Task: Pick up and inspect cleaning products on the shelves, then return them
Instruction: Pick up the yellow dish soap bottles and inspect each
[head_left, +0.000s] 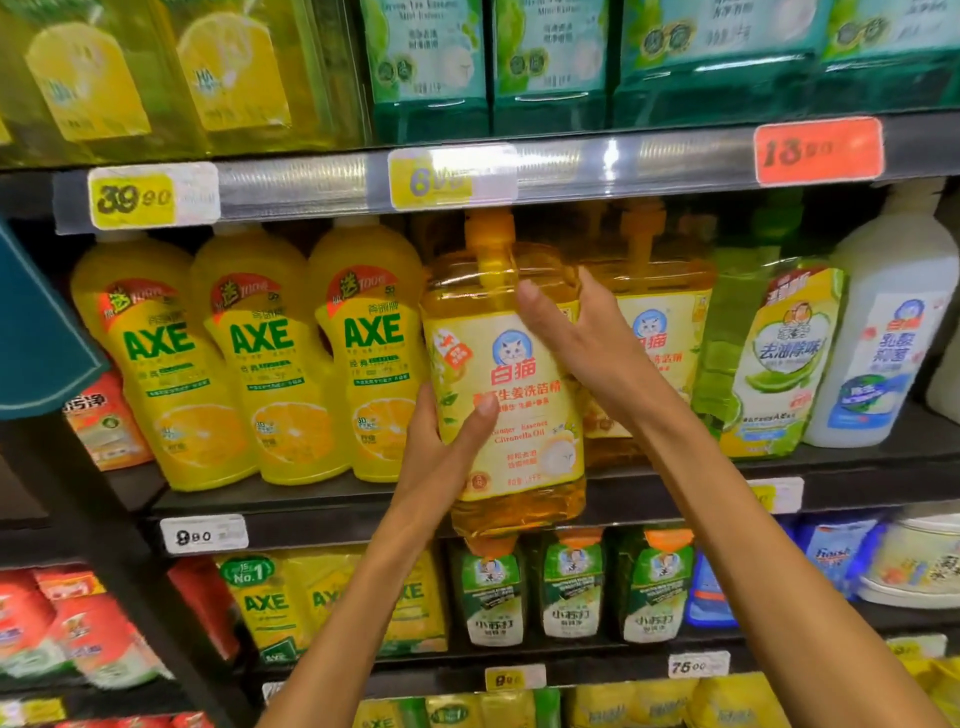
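Both hands grip the amber detergent bottle (506, 374) – left hand (447, 452) low, right hand (576, 338) high – at the middle shelf (311, 501) front edge; glossy yellow AXE bottles (260, 358) crowd its left.

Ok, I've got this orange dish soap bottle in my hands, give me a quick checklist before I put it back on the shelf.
1. Left hand grips the orange bottle low on its side: ok.
2. Right hand grips its upper right side: ok.
3. Bottle upright, pump on top: ok.
4. Bottle base clear of the shelf edge: not ok, it hangs in front and below.
5. Free slot beside the matching bottle: cannot tell, hidden behind the held bottle.
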